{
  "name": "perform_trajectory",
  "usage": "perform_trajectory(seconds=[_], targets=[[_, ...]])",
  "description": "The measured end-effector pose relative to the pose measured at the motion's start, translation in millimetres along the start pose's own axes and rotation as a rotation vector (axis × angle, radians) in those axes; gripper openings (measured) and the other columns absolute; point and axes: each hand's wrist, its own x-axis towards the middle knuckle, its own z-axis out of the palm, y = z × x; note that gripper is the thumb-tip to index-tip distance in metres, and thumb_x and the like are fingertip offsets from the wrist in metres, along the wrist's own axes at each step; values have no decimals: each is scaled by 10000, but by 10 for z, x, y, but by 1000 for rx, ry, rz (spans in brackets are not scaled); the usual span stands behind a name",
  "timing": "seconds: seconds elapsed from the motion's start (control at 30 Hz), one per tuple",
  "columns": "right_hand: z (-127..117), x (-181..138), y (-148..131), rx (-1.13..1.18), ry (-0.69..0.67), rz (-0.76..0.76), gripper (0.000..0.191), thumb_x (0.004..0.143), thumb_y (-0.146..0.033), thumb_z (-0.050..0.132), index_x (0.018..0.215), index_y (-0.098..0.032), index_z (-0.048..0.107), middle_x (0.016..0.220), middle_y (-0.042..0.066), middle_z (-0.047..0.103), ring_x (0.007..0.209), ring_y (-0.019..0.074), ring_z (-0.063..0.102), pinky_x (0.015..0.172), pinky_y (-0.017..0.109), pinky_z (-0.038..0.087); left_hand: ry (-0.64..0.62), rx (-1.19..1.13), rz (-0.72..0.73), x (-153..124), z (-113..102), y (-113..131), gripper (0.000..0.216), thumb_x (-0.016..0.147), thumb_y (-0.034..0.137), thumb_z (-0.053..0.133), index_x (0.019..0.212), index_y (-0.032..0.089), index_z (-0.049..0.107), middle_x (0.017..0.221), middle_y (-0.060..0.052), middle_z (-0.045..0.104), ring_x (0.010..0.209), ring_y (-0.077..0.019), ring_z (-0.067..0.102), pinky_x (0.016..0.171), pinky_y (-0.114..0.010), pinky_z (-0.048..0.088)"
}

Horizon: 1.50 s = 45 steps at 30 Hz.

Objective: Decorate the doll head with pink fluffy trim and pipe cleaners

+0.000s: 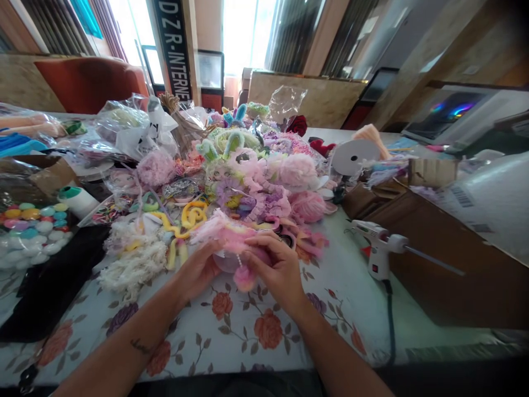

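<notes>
A fluffy pink piece (233, 234), whose exact kind I cannot make out, is held between both hands above the table's near part. My left hand (202, 267) grips its left side, with the fingers partly behind it. On its right, my right hand (275, 262) pinches the edge between thumb and fingers. A small pink-and-peach pompom (244, 278) hangs below on a short white strand. Right behind the hands lie curled yellow fuzzy stems (193, 214) and ruffled pink trim (279, 204). Cream fluffy yarn (134, 270) rests left of my left hand.
A white glue gun (378, 242) with its cord stands at right beside a brown cardboard box (458, 259). Farther back are piled yarns, dolls with bunny ears (221, 151) and a white spool (356, 157). At left lie a bag of colored pompoms (35, 231) and black cloth (53, 281).
</notes>
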Motion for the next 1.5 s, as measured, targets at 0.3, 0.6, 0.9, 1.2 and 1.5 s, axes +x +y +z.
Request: perform_trajectory(seconds=[0.3,0.6,0.9,1.2,1.5], targets=[[-25,-34,-38,-38,17,30,50,791,-208,713,777,-203,665,736,3,680,692,158,631,658,278,500,46,-119,-4,34,-55,-37,248,791,278,687,999,143,684,942,-98,753,865,-236,718,800,-322,587],[18,-107,-46,18,18,22,54,806,-167,700,832,-212,685,799,-11,711,737,145,656,682,247,509,29,-205,11,50,-44,-55,369,707,271,745,1027,106,666,973,-113,748,1001,-284,689,861,-345,571],[2,-82,-30,89,69,45,94,788,-170,725,853,-221,679,802,-7,697,749,140,650,692,243,527,-25,-274,-70,17,-48,-43,447,724,332,730,1098,96,665,998,-132,746,1079,-325,660,934,-402,539],[12,-66,71,401,63,233,90,795,-225,738,877,-245,708,860,2,656,783,129,598,666,233,490,-24,-278,-115,0,13,-19,436,682,311,736,1072,127,672,970,-113,753,1062,-340,667,911,-438,552],[14,-62,57,228,51,263,61,792,-218,708,851,-211,694,818,4,660,747,129,597,669,234,484,45,-275,-121,-21,84,22,449,710,298,686,1117,109,654,985,-130,742,1076,-340,654,909,-436,546]])
